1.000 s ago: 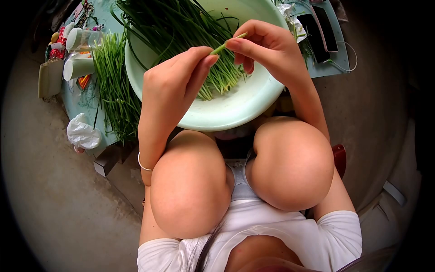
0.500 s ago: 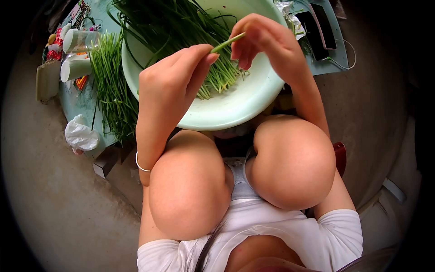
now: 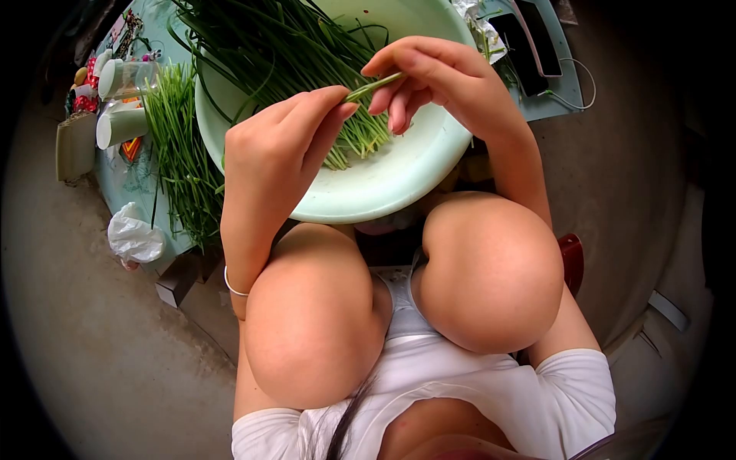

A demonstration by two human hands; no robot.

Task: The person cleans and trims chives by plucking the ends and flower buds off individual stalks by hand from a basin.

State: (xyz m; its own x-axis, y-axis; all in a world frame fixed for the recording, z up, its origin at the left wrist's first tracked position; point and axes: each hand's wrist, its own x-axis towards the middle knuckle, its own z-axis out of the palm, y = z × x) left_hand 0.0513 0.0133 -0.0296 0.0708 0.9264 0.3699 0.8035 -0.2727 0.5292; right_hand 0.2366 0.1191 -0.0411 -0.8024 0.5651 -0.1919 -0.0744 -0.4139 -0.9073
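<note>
The floor (image 3: 100, 360) is bare grey concrete, and a low blue-green table (image 3: 548, 103) stands on it. A big pale green bowl (image 3: 399, 172) sits on the table, right above the person's knees. Long green stalks (image 3: 284, 46) lie in a heap inside the bowl. More green stalks (image 3: 180, 153) lie on the table just left of the bowl. The left hand (image 3: 268, 153) pinches one thin green stalk (image 3: 373, 86) between thumb and finger. The right hand (image 3: 437, 73) grips the other end of the same stalk with its fingertips. The stalk is held up over the bowl, between the two hands. A white plastic bag (image 3: 134, 236) sits at the table's near corner. A phone (image 3: 529, 46) lies on the table to the right of the bowl.
</note>
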